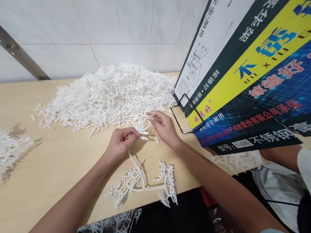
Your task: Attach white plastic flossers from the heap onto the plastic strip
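My left hand (122, 142) is closed in a pinch on a white branched plastic sprig. One small toothed twig of it sticks out past my fingertips. Below the hand, a thin stem runs down to the sprig's wider branches (144, 188), which lie near the table's front edge. My right hand (164, 127) is just to the right, at the front of a big heap of small white plastic pieces (117, 94). Its fingers are curled together near some loose pieces, and whatever lies between them is too small to make out.
A large printed cardboard box (247, 68) stands upright on the right, by a black wire frame (180, 120). Another white pile (7, 153) lies at the left. More white pieces (237, 160) and a person's arm (281, 158) show beyond the box. A tiled wall (123, 23) closes the back.
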`<state>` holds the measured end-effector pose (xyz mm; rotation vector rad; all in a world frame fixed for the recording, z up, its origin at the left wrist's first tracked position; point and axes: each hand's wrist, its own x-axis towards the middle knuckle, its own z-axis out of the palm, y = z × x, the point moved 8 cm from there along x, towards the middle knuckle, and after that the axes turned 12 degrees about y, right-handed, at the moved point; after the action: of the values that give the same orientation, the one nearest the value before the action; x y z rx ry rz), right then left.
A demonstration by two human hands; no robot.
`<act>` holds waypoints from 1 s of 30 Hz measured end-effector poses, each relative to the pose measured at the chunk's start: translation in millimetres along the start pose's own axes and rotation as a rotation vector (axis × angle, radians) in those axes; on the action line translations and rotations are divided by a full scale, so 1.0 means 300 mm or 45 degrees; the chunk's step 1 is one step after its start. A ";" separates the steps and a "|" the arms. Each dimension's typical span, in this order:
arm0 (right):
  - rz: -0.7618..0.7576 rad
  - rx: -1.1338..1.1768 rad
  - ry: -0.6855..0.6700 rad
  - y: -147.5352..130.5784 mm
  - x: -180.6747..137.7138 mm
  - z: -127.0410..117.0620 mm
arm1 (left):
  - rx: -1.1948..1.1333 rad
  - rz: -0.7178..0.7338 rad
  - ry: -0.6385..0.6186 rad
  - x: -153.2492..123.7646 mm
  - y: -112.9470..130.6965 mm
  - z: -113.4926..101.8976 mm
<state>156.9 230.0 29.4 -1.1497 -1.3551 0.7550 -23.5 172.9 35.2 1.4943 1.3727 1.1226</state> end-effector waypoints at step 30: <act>0.007 -0.058 -0.309 -0.017 -0.052 0.044 | 0.233 0.151 -0.112 0.028 0.001 0.058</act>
<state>141.0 216.3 27.0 -1.1240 -1.5778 0.8939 -6.5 181.3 31.2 1.7556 1.3708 1.0116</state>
